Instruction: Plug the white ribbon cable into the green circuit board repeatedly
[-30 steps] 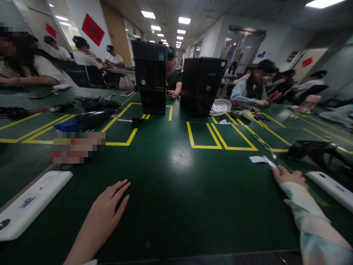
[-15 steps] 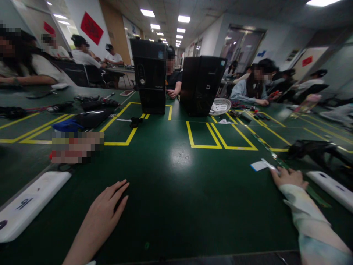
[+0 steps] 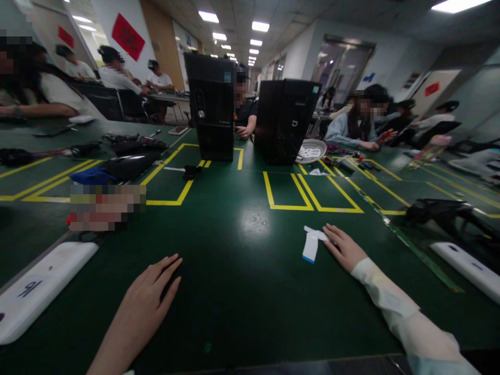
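Observation:
A white flat ribbon cable with a blue end lies bent on the green table, right of centre. The fingertips of my right hand are closed on its other end; the thumb is mostly hidden. My left hand rests palm down on the table at the left, fingers stretched out and thumb apart, with nothing in it. Bare tabletop lies between the two hands.
Two black computer towers stand at the far side, a person behind them. A white basket sits beside the right tower. White oblong devices lie at both sides. Yellow tape marks the table. Dark cables lie at left.
My right hand has moved left towards the middle of the table, and the ribbon cable has come along with it and turned. My left hand has stayed in place.

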{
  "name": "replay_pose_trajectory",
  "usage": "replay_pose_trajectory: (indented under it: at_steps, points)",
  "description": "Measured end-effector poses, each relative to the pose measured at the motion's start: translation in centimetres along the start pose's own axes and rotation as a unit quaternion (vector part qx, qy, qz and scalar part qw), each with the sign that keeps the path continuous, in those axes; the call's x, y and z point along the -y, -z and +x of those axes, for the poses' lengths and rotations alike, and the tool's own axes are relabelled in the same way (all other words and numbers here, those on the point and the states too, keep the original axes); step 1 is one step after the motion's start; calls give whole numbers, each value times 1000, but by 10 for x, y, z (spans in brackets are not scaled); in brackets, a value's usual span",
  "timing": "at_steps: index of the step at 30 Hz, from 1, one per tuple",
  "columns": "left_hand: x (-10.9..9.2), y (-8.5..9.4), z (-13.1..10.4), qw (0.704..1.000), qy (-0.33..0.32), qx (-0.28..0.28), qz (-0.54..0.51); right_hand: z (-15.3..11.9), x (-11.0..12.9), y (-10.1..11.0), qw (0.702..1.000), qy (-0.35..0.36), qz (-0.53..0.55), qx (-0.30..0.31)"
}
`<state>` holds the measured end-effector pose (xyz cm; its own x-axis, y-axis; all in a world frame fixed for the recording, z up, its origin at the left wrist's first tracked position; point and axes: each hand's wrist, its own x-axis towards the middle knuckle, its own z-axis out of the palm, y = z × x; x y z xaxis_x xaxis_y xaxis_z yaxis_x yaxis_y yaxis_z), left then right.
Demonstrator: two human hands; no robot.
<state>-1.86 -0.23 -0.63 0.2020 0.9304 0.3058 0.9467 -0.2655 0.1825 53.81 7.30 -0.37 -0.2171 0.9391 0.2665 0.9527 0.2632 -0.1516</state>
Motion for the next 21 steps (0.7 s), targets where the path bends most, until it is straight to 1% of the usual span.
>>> replay_pose_trajectory:
  at_steps: [3, 7, 11, 13, 16, 18, 21]
  points:
    - [-1, 0, 0, 1000, -2, -1, 0, 16, 44, -4, 997, 72, 38, 16]
    - [-3, 2, 1, 1000, 1, 0, -9, 35, 103, -16, 983, 164, 81, 18]
    - [-5, 4, 2, 1000, 7, 1, -14, 45, 162, -27, 969, 226, 93, 39]
    - [-6, 5, 2, 1000, 6, -5, -17, 46, 189, -30, 965, 238, 95, 56]
    - [-6, 5, 2, 1000, 7, -10, -16, 43, 223, -28, 959, 246, 103, 93]
    - [-6, 4, 2, 1000, 7, -6, -12, 38, 241, -24, 956, 246, 115, 113]
    - [-5, 3, 2, 1000, 5, -3, -5, 30, 260, -18, 956, 228, 128, 131]
